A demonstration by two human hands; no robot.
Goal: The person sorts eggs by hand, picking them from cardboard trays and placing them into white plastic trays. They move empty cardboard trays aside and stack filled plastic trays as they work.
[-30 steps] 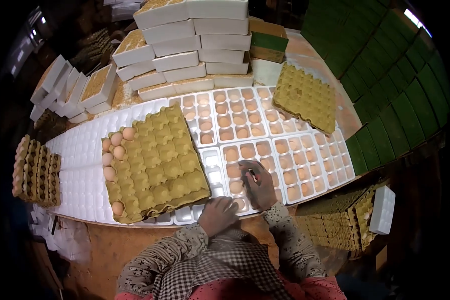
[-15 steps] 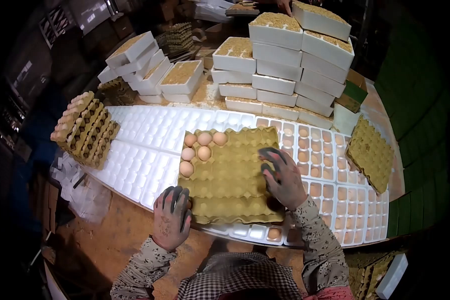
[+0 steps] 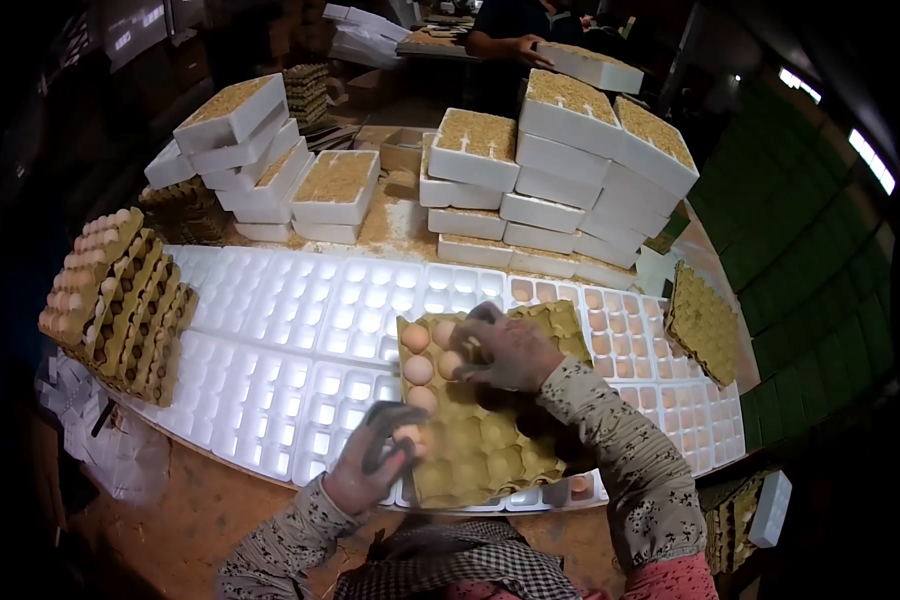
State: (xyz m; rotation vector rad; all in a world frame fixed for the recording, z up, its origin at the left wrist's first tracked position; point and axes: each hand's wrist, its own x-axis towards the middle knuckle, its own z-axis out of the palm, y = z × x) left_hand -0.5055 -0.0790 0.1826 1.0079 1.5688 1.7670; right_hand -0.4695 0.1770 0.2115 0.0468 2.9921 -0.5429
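Observation:
A pulp egg tray [image 3: 490,460] lies slightly turned in front of me, on top of the white plastic trays. Brown eggs [image 3: 418,370] fill cups at its far left corner; its nearer cups show bare. My left hand [image 3: 370,462] is at the tray's left edge, fingers curled round an egg [image 3: 410,437]. Over the far part of the tray is my right hand [image 3: 510,348], fingers bent and blurred beside the egg [image 3: 450,365] in the second column. Whatever sits inside the right fingers is hidden.
White moulded trays [image 3: 260,375] cover the table; those on the right hold eggs [image 3: 615,325]. Stacked egg-filled pulp trays [image 3: 120,300] stand left, a pulp tray [image 3: 705,320] right. Foam boxes [image 3: 470,150] topped with husk-like material rise behind, where another person's hand [image 3: 520,48] touches a box.
The pulp tray has turned slightly and sits lower right in view. My left hand has moved onto its left edge round an egg; my right hand has left its right side for the far eggs.

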